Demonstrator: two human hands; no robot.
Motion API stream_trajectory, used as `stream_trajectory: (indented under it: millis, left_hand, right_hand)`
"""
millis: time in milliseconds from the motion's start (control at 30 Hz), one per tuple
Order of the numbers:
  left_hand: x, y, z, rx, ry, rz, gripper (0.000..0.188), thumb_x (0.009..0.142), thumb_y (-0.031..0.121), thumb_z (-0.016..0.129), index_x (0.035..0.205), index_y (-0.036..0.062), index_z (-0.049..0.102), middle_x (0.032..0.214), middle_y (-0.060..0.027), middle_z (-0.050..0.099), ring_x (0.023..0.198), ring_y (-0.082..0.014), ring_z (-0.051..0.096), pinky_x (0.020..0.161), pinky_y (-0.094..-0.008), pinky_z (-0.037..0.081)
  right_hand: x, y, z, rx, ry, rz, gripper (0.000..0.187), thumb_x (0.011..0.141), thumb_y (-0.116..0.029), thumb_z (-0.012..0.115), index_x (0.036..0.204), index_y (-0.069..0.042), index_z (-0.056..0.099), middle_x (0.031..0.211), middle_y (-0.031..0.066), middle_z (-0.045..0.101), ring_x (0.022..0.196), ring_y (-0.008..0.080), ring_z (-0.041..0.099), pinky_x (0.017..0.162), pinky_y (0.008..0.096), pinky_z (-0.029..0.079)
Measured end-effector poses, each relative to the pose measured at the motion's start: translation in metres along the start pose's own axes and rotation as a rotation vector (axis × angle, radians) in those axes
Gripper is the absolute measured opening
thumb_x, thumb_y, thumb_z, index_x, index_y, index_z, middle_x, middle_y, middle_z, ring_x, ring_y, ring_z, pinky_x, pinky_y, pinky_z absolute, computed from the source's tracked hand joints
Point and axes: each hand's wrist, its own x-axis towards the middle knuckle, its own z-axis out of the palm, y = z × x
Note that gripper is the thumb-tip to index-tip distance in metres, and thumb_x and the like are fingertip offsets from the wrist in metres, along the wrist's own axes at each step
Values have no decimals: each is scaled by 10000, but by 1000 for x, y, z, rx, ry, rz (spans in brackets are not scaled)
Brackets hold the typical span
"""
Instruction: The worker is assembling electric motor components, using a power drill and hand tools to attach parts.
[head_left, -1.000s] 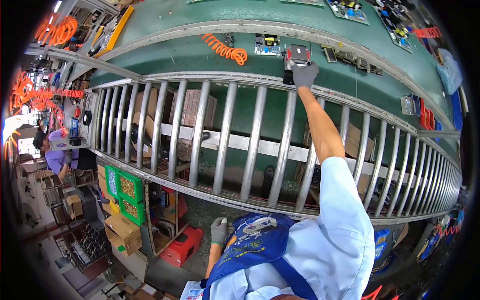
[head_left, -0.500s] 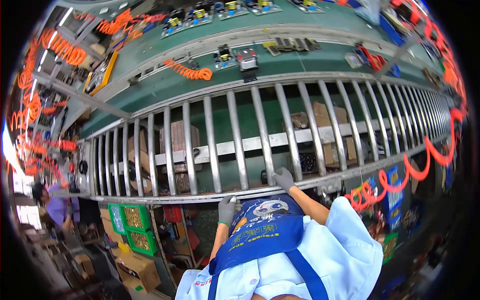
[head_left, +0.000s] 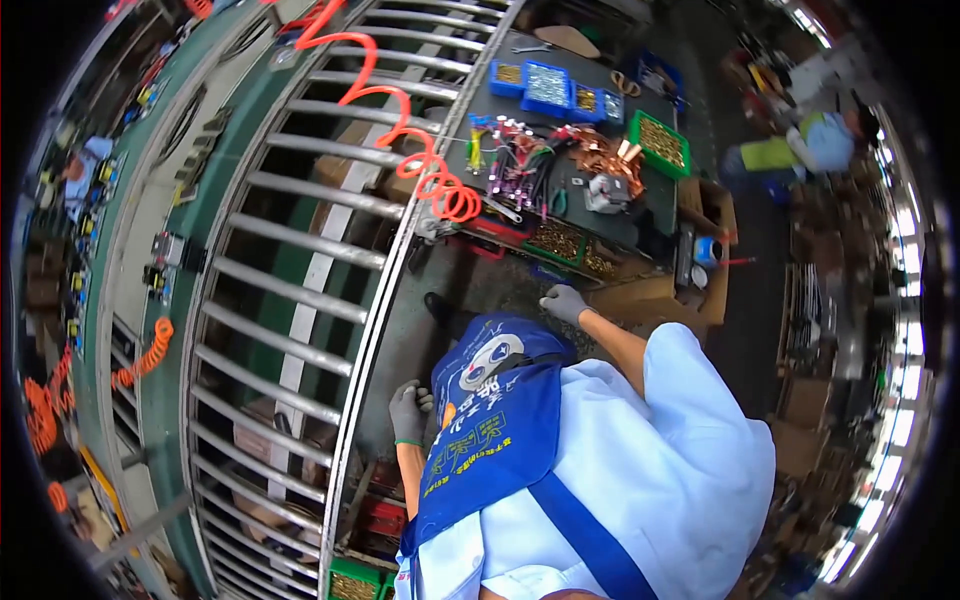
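My left hand point(head_left: 410, 412), in a grey glove with a green cuff, hangs between the roller conveyor's near rail point(head_left: 372, 345) and my blue apron point(head_left: 500, 410). Its fingers are half bent and a little apart, and it holds nothing I can see. My right hand point(head_left: 566, 303), also gloved in grey, is in the air beyond the apron, near a cardboard box point(head_left: 640, 300) under the workbench. Its fingers are curled in with nothing showing in them. Neither hand touches the metal rollers point(head_left: 300, 290).
A workbench point(head_left: 640, 225) ahead bears blue bins point(head_left: 545, 88), a green bin point(head_left: 660, 143), wire bundles point(head_left: 520, 160) and copper-coloured parts point(head_left: 605, 155). An orange coiled hose point(head_left: 450, 195) hangs over the conveyor's end. Another person point(head_left: 825, 145) is at the far right.
The view has swung to the right, bringing the workbench in. My right hand has come off the conveyor rollers and is now away from them. My left hand stays near the apron.
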Motion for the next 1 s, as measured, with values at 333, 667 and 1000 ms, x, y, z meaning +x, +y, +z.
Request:
stream_trajectory:
  millis: [333, 667, 1000]
  left_hand:
    - [11, -10, 63, 230, -143, -60, 243, 839, 2, 445, 1045, 3, 575, 763, -82, 575, 584, -173, 555, 495, -265, 458]
    - [31, -38, 184, 254, -125, -25, 213, 761, 22, 446, 932, -7, 570, 647, -55, 497, 489, -180, 473, 442, -284, 385]
    - [13, -97, 352, 414, -105, 59, 153, 894, 140, 518, 874, 35, 627, 611, 17, 462, 482, -83, 415, 427, -230, 328]
  right_hand:
    - [4, 133, -80, 18, 397, 321, 440, 771, -378, 706, 996, -2, 668, 973, 212, 688, 937, 346, 656, 820, 424, 506]
    - [77, 55, -204, -24, 504, 154, 906, 692, -469, 764, 1385, -40, 366, 1276, 283, 498, 1132, 423, 555, 914, 470, 477]
    - [151, 87, -173, 573, 832, 92, 710, 708, -329, 731, 1257, 25, 453, 1208, 269, 519, 1136, 418, 498, 978, 464, 407]
